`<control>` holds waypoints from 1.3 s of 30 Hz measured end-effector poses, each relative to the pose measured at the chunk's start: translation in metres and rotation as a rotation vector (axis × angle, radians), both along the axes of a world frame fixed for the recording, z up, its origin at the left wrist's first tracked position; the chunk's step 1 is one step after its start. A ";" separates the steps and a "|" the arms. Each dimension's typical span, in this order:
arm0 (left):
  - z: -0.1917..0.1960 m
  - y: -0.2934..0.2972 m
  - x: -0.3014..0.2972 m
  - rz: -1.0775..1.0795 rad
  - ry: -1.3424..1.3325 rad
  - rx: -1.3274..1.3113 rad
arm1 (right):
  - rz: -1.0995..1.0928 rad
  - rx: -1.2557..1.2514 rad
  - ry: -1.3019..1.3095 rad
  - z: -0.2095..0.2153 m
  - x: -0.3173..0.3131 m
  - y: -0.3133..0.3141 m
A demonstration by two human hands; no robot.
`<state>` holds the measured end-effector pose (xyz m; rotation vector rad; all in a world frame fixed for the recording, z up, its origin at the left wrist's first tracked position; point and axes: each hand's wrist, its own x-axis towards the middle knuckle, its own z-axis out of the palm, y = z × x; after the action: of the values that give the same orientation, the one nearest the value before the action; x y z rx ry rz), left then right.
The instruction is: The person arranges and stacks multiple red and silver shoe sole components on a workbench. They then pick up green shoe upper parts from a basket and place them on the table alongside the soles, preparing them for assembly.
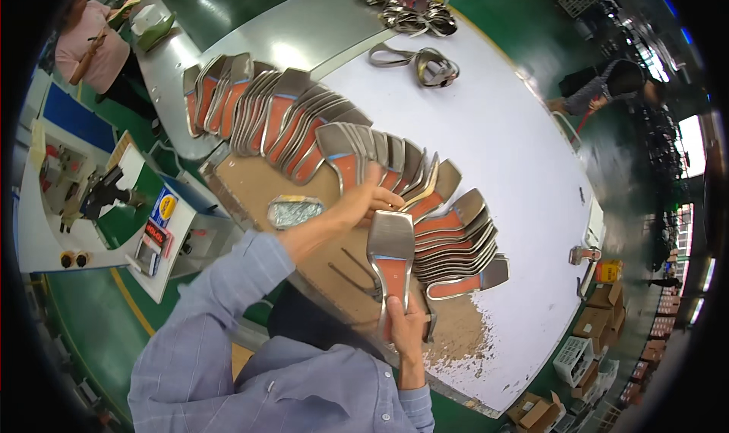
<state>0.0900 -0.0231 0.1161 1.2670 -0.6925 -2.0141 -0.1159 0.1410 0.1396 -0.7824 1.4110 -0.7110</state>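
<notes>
My right hand (405, 328) grips the heel end of a silver and orange shoe insole (390, 260) and holds it upright over a brown board (319, 270). My left hand (367, 198) reaches across to a long overlapping row of the same insoles (319, 133), with its fingers on one near the middle of the row. More insoles lie stacked just right of the held one (459, 247). A small silver wrapped piece (293, 210) lies on the board under my left forearm.
A white table top (501, 137) carries the board and the rows. Silver straps (425, 65) lie at its far side. A machine with a grey box (163, 228) stands at the left. Other people work at the far left (95, 50) and the right (615, 84). Cardboard boxes (600, 319) stand at the lower right.
</notes>
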 end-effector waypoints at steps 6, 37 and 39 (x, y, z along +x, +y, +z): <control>-0.024 0.043 -0.023 0.289 0.163 -0.169 | 0.007 0.001 -0.081 0.009 0.019 -0.003; -0.005 0.048 -0.038 0.390 -0.345 -0.412 | -0.015 0.035 -0.160 0.034 0.021 0.001; -0.010 0.043 -0.031 0.322 -0.338 -0.299 | -0.008 0.041 -0.154 0.031 0.019 0.003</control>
<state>0.0594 0.0203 0.1056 1.4437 -0.8484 -1.3954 -0.0970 0.1435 0.1707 -0.6763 1.2860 -0.7309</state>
